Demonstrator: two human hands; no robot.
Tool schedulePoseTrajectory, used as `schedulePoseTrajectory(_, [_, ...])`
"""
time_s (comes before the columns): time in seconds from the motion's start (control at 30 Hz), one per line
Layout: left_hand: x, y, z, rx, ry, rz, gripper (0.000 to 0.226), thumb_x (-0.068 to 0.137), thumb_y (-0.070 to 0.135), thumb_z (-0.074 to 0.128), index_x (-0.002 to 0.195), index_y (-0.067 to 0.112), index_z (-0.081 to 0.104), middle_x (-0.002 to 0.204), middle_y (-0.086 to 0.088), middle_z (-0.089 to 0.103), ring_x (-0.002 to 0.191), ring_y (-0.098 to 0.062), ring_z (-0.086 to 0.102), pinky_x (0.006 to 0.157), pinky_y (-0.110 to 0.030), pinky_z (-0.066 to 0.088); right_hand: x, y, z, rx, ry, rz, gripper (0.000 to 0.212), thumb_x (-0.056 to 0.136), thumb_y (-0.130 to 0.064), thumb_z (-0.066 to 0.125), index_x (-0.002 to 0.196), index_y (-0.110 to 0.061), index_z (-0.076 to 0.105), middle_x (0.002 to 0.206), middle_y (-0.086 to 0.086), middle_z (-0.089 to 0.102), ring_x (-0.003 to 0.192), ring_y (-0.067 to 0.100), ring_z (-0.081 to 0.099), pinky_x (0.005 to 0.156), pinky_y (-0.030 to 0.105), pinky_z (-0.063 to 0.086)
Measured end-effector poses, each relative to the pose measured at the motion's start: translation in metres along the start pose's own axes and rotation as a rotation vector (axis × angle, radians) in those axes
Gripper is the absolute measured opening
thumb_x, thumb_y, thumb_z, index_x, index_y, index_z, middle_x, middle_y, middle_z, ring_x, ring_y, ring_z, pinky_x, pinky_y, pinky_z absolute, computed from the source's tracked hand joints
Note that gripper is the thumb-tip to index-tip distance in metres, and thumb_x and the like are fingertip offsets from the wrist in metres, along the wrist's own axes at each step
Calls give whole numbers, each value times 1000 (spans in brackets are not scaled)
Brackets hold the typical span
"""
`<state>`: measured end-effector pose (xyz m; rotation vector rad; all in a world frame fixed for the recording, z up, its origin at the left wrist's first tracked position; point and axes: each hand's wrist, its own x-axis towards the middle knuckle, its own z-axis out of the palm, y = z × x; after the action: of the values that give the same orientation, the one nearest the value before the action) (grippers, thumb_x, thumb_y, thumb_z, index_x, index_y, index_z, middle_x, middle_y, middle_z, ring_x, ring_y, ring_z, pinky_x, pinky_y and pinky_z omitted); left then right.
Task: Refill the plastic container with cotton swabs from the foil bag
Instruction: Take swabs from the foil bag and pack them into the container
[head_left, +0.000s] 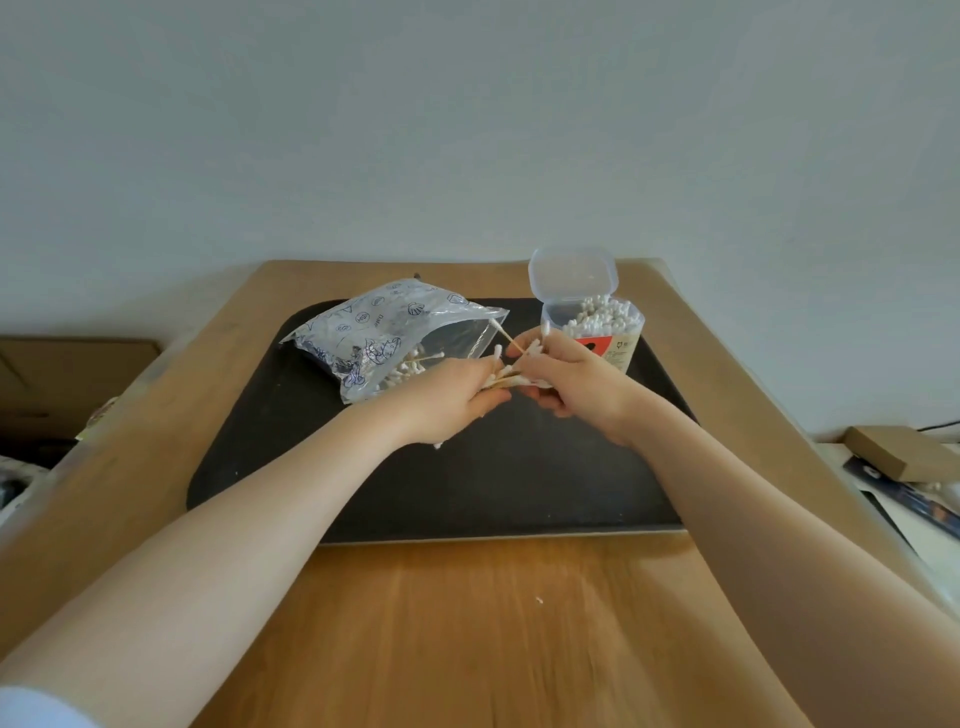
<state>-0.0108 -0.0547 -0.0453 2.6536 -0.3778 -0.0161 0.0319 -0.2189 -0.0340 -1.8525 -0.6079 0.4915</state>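
Observation:
A printed foil bag (384, 327) lies open on the black mat (467, 483), with cotton swabs visible inside its mouth. To its right stands the clear plastic container (597, 338), lid flipped up, packed with swabs standing upright. In front of both, my left hand (457, 400) and my right hand (576, 379) meet over the mat and together grip a loose bundle of cotton swabs (511, 371). Some sticks poke up and to the left out of the bundle. One white swab tip shows under my left hand.
The mat sits on a wooden table (467, 623). A small white speck (539, 600) lies on the wood near the front. Cardboard boxes stand left (67, 379) and right (904, 449) of the table, with papers beside the right one.

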Motion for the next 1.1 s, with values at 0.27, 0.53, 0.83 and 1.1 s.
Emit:
schedulePoseTrajectory(0.27, [0,-2,13,-481,286,-159,23,99,29,36,81,21,49,70,4,54,58,-9,48,63,-26,41,2,11,6,332,245,7,24,99,-12,36,92,-12,59,67,1,58,54,11,46,50,23,35])
schedulePoseTrajectory(0.53, [2,6,21,-693,334,-159,20,100,29,34,84,26,46,64,3,40,57,-12,36,54,-28,33,6,8,21,90,341,66,24,98,-21,43,106,-10,63,96,5,71,70,14,53,65,22,43])
schedulePoseTrajectory(0.83, [-8,16,15,-669,125,-151,20,99,33,35,104,25,52,69,6,43,59,-9,37,57,-22,34,2,1,34,393,155,39,35,101,-23,33,89,-12,64,84,2,62,85,15,55,102,37,33])
schedulePoseTrajectory(1.1, [-13,19,14,-760,-72,-203,10,97,21,39,90,16,46,71,0,46,54,-8,33,49,-20,27,-1,-16,33,409,249,-168,18,93,-17,52,111,-14,54,87,2,63,76,12,64,74,31,53])
